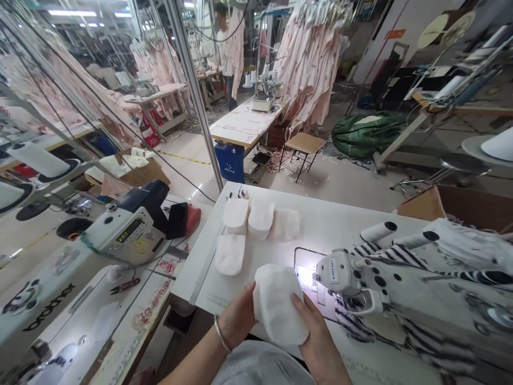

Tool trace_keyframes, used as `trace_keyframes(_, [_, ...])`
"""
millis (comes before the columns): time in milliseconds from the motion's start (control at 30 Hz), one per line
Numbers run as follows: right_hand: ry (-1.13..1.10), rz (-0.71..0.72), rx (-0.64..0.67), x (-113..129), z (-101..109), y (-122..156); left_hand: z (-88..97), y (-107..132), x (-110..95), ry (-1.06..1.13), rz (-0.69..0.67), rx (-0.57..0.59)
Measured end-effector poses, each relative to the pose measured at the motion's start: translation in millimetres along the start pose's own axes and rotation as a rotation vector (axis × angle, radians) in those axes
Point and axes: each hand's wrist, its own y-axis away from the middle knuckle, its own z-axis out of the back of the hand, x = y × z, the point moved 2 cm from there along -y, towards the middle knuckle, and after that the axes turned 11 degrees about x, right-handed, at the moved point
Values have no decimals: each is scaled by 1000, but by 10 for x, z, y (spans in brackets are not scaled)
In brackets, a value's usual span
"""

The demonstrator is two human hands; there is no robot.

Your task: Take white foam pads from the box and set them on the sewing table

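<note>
Both my hands hold one white fluffy fabric piece (276,302) above the near edge of the white sewing table (332,224). My left hand (237,316), with a metal bangle on the wrist, grips its left side. My right hand (316,334) grips its right side, thumb on top. Several similar white fluffy pieces (256,219) lie in a group further back on the table. The sewing machine head (348,275), wrapped in striped cloth, stands just right of my hands, with its lamp lighting the needle plate (305,275).
A second sewing station with a control box (128,230), a phone and red snips (125,286) lies to the left. A metal pole (200,101) rises behind the table. Pink garments hang at the back, where another person stands. A stool (304,145) and cardboard box (460,206) are nearby.
</note>
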Motion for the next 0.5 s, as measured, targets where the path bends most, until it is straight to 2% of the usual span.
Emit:
trace_keyframes(233, [-60,15,-81,154,-75,49,-211,30,-256,-130,-91,-55])
trace_keyframes(367, [-39,27,-74,198,-133,81,-242,45,-264,-222,-130,-66])
trace_keyframes(500, [31,58,-19,155,-150,80,-282,69,-240,-500,-251,-49])
